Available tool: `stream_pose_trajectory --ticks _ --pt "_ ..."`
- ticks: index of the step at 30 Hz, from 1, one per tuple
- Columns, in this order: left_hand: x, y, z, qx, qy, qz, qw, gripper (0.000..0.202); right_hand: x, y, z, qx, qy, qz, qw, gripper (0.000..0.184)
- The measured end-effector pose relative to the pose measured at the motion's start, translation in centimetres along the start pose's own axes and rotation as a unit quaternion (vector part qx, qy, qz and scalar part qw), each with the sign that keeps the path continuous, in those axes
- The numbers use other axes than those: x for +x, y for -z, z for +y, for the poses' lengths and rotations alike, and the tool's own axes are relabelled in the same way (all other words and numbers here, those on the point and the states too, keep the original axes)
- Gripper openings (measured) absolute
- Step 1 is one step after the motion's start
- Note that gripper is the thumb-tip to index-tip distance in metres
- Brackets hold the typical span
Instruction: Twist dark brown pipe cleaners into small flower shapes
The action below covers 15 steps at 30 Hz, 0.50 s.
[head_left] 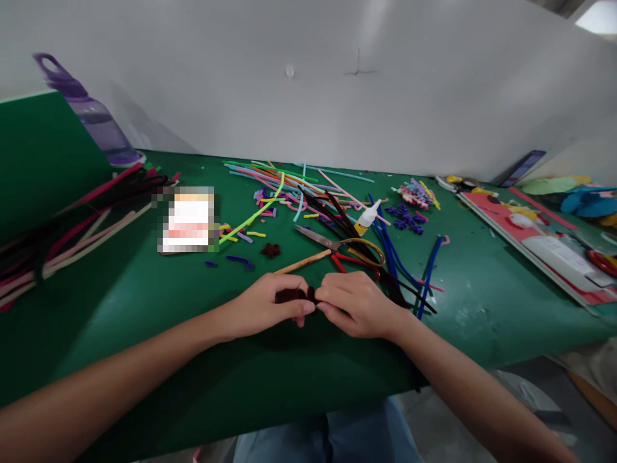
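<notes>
My left hand (pixel 282 302) and my right hand (pixel 359 303) meet over the near part of the green table. Both pinch a small dark brown pipe cleaner piece (pixel 311 294), which seems bent into loops; my fingers hide much of it. Just beyond my left hand lies a brown pipe cleaner flower (pixel 270 250). A thin wooden stick (pixel 303 262) and scissors (pixel 332 243) with yellowish handles rest past my knuckles. Red-handled pliers or scissors (pixel 354 259) lie partly under them. Close by, a small white glue bottle (pixel 367 217) with a yellow label leans over dark pipe cleaners.
Colourful pipe cleaners (pixel 284 186) are heaped at the back, beside purple flower shapes (pixel 407 218). Dark and pink pipe cleaners (pixel 96 212) lie at left near a purple water bottle (pixel 103 125). Blue pipe cleaners (pixel 431 273), a red folder (pixel 511 222) and a propped phone (pixel 525 168) are at right.
</notes>
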<state>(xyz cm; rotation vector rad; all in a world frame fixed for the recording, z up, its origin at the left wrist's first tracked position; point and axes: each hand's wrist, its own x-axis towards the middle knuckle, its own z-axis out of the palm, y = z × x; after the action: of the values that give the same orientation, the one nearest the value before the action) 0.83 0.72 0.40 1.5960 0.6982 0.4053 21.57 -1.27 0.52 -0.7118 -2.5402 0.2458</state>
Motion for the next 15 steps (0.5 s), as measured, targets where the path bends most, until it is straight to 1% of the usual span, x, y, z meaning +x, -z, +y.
stream_pose_trajectory --ticks 1,2,3,4,5,6,7,8,9,10,11,12,13,14,15 --pt "-0.02 -0.07 0.0 0.017 -0.008 0.006 1.0 0.017 0.13 -0.05 -0.18 0.02 -0.013 0.001 1.0 0.018" --pt "-0.05 -0.17 0.01 0.045 -0.021 0.019 0.999 0.016 0.27 -0.11 -0.37 0.05 -0.039 0.001 0.998 0.019" --pt "-0.1 -0.28 0.02 0.082 -0.039 0.039 0.995 0.016 0.4 -0.18 -0.55 0.091 -0.079 0.0 0.993 0.019" --pt "-0.16 -0.4 0.02 0.126 -0.064 0.064 0.988 0.015 0.53 -0.27 -0.7 0.147 -0.132 -0.007 0.98 0.019" --pt "-0.23 -0.53 0.02 0.171 -0.092 0.09 0.977 0.014 0.63 -0.39 -0.79 0.22 -0.191 -0.019 0.956 0.019" --pt "-0.29 -0.63 0.01 0.21 -0.12 0.11 0.964 0.013 0.71 -0.53 -0.81 0.304 -0.249 -0.035 0.919 0.019" --pt "-0.35 -0.72 -0.01 0.24 -0.145 0.122 0.952 0.012 0.75 -0.68 -0.77 0.39 -0.298 -0.051 0.87 0.018" --pt "-0.39 -0.78 -0.05 0.26 -0.163 0.127 0.943 0.011 0.77 -0.82 -0.66 0.468 -0.331 -0.065 0.817 0.017" --pt "-0.42 -0.81 -0.09 0.269 -0.174 0.129 0.939 0.01 0.77 -0.95 -0.53 0.529 -0.349 -0.073 0.77 0.016" --pt "-0.41 -0.81 -0.13 0.272 -0.176 0.13 0.937 0.01 0.76 -1.02 -0.39 0.567 -0.357 -0.075 0.738 0.015" --pt "-0.39 -0.79 -0.16 0.27 -0.173 0.132 0.938 0.01 0.74 -1.03 -0.27 0.584 -0.358 -0.073 0.725 0.015" --pt "-0.34 -0.74 -0.2 0.264 -0.165 0.134 0.941 0.01 0.73 -0.98 -0.21 0.583 -0.355 -0.069 0.727 0.016" --pt "-0.29 -0.69 -0.23 0.256 -0.155 0.135 0.944 0.01 0.73 -0.86 -0.21 0.566 -0.353 -0.062 0.743 0.02" --pt "-0.22 -0.63 -0.26 0.248 -0.145 0.133 0.949 0.011 0.73 -0.71 -0.27 0.531 -0.35 -0.053 0.77 0.024" --pt "-0.16 -0.58 -0.28 0.243 -0.135 0.126 0.952 0.012 0.74 -0.54 -0.38 0.482 -0.345 -0.04 0.804 0.027"
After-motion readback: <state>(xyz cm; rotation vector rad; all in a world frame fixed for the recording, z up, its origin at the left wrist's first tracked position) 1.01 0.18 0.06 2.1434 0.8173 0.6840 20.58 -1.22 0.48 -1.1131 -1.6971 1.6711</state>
